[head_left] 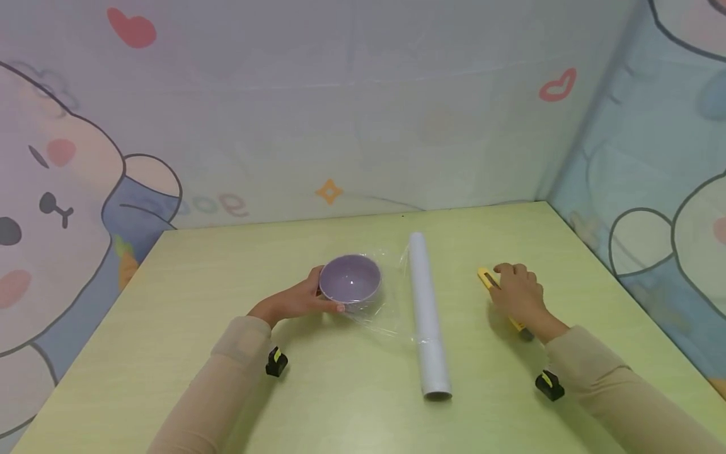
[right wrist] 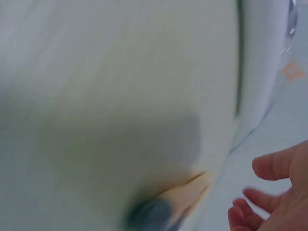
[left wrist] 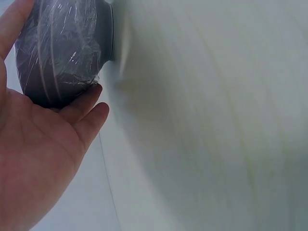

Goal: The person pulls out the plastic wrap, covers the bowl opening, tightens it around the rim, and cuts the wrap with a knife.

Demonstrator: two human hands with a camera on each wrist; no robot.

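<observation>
A purple bowl (head_left: 350,279) stands on the table, clear film clinging to its side (left wrist: 72,53). My left hand (head_left: 299,299) grips it from the left, thumb at the near side and fingers round the far side. From the bowl, loose plastic wrap (head_left: 391,318) stretches to a long white roll (head_left: 428,315). Over a yellow utility knife (head_left: 486,277) hovers my right hand (head_left: 518,293), hiding the knife's middle in the head view. The right wrist view shows the knife (right wrist: 185,195) lying on the table, blurred, apart from the loosely bent fingers (right wrist: 272,166).
The pale yellow-green table (head_left: 198,378) reaches back to a cloth backdrop (head_left: 363,113) printed with cartoon figures. On the right stands another printed cloth side (head_left: 652,176). A small black device sits at each wrist.
</observation>
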